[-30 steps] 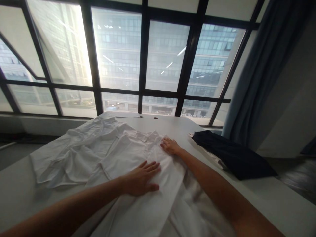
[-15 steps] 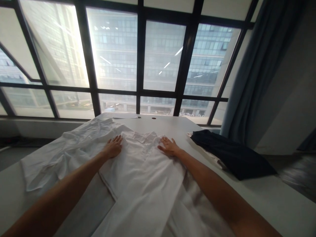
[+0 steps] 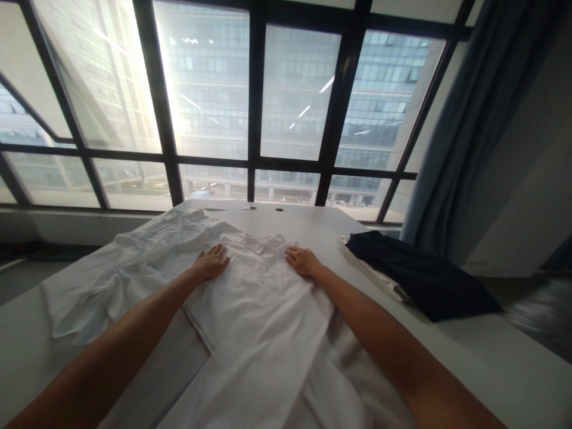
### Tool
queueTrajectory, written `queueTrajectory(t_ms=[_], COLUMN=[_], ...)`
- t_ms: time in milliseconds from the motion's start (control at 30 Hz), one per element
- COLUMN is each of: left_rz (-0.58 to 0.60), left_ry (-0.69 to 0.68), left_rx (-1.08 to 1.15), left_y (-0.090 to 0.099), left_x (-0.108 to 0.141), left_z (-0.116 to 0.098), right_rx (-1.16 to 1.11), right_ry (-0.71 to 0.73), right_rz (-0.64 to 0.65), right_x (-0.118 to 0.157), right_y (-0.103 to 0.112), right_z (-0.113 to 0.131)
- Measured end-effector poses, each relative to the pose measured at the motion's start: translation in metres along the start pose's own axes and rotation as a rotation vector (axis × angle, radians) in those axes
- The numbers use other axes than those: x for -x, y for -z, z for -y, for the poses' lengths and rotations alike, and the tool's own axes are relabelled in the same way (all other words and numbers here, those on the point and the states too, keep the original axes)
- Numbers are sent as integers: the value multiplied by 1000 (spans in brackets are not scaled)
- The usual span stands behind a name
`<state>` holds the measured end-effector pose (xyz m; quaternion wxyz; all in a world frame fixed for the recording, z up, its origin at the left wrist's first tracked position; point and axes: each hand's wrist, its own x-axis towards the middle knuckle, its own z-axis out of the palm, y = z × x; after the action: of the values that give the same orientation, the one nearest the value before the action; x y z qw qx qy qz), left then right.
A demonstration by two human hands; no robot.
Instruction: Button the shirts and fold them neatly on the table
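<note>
A white collared shirt (image 3: 263,310) lies spread on the table, its collar at the far end and its lower part running towards me. My left hand (image 3: 211,262) rests on the shirt's left shoulder, fingers stretched out flat and open. At the right shoulder my right hand (image 3: 304,261) has its fingers curled in and closed on the cloth. Left of my left hand lies a second white garment (image 3: 147,256), crumpled and partly under my forearm.
A folded dark navy garment (image 3: 420,277) lies over a light cloth on the right of the white table (image 3: 308,219). Beyond the table stand black-framed windows (image 3: 254,89). A blue-grey curtain (image 3: 460,155) hangs at the right.
My right hand's fingers, spread out before, have curled in on the shirt's shoulder. My left hand has slid slightly right and stays flat. The cloth near the collar has bunched a little.
</note>
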<state>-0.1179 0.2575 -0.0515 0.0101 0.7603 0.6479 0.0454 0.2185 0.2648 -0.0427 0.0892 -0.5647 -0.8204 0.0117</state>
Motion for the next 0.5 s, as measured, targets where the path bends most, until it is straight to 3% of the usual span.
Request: queueTrajectory(t_ms=[233,367,433,500], left_rz=[4,25,27,30], left_ry=[9,14,16,19], left_rx=[-42,-46,-44,-40], left_y=[0,1,1,0], left_x=[0,-1,-1,-1], left_z=[-1,-2,-2,-2], right_rx=[-28,-17,-29,-50], right_ry=[-53,-78,-23,74], right_rz=[-23,-159,-196,-132], right_x=[5,8,9,8], right_y=[11,12,9,5], right_z=[15,21,21,18])
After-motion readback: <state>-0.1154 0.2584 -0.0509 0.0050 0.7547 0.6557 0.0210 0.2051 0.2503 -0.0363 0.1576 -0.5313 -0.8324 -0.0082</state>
